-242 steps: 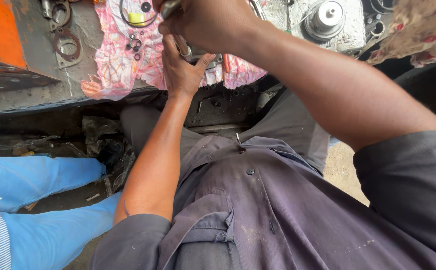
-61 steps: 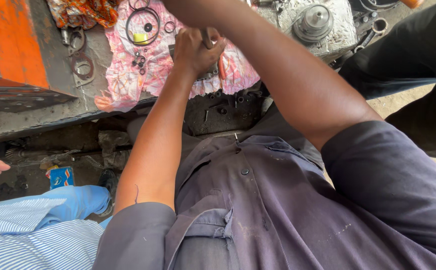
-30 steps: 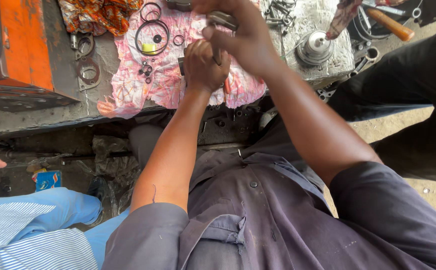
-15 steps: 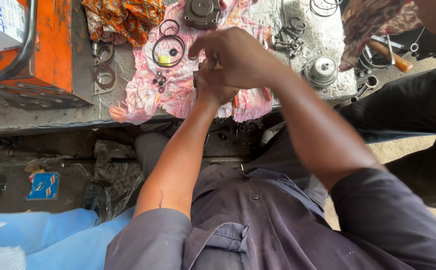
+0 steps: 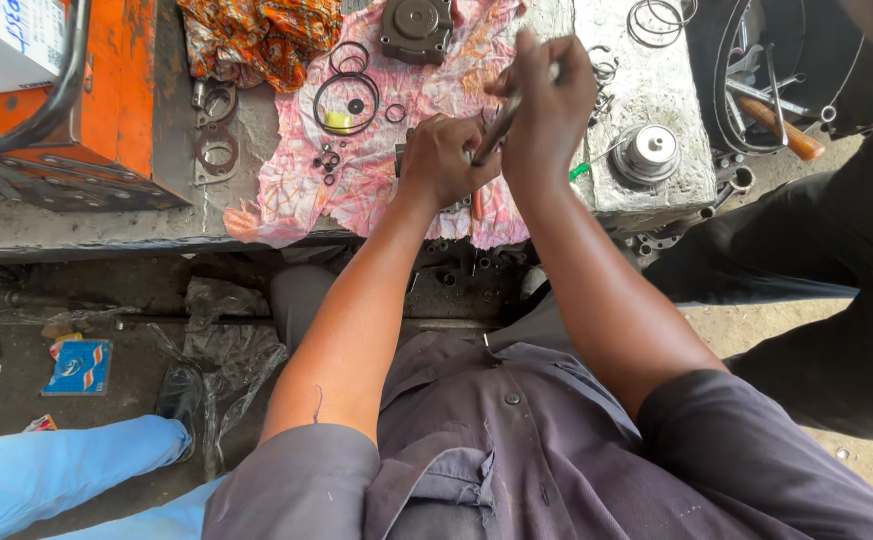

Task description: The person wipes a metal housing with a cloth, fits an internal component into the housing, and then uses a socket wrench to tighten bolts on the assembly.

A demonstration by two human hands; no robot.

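Note:
My left hand (image 5: 443, 160) is closed around a small dark metal part that rests on a pink crumpled cloth (image 5: 356, 195) on the concrete bench. My right hand (image 5: 548, 108) is just to its right and slightly above, gripping a thin metal tool (image 5: 497, 130) whose tip slants down to the part in my left hand. A red piece (image 5: 476, 205) pokes out below my left hand. The part itself is mostly hidden by my fingers.
On the cloth lie a black rubber ring (image 5: 346, 100), small washers (image 5: 328, 160) and a dark metal housing (image 5: 416, 25). A round metal piece (image 5: 648, 150) sits to the right, an orange machine (image 5: 106, 90) to the left. A wooden-handled tool (image 5: 784, 132) and a person in black (image 5: 836, 260) are at right, blue trousers (image 5: 46, 480) at lower left.
The view has tilted so more of the bench shows. My right hand has moved off my left hand, up and to the right, with the thin tool now visible in it.

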